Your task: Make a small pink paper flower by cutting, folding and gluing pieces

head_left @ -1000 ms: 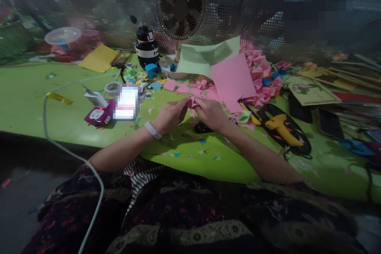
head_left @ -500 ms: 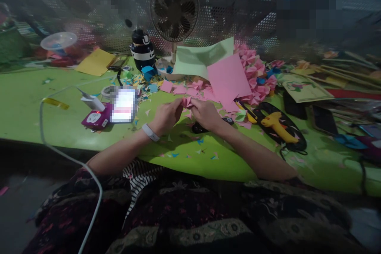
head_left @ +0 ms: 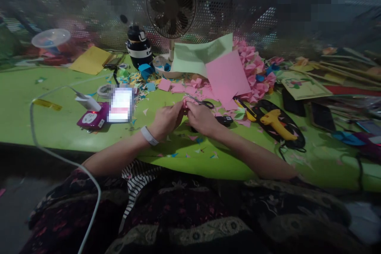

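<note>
My left hand (head_left: 169,119) and my right hand (head_left: 202,118) meet over the front middle of the green table. Their fingertips are pinched together on a small piece of pink paper (head_left: 185,104), mostly hidden by the fingers. Just beyond my right hand lie scissors (head_left: 207,104) with dark handles, on pink paper scraps (head_left: 177,87). A black object with a small label (head_left: 225,120) is partly covered by my right hand. Behind stand a large pink sheet (head_left: 228,73) and a pale green sheet (head_left: 193,59), beside a heap of folded pink paper pieces (head_left: 253,67).
To the right, a yellow glue gun (head_left: 278,124) rests on a black tray, with a yellow cutter (head_left: 246,110) nearby. At left are a lit phone (head_left: 120,105), a purple power socket (head_left: 93,117) and a white cable (head_left: 62,152). A fan (head_left: 172,4) and dark bottle (head_left: 139,49) stand behind.
Both hands stay together, and the pink paper between them is now more covered by the fingers. Scissors beyond my right hand now show. The whole view has shifted slightly.
</note>
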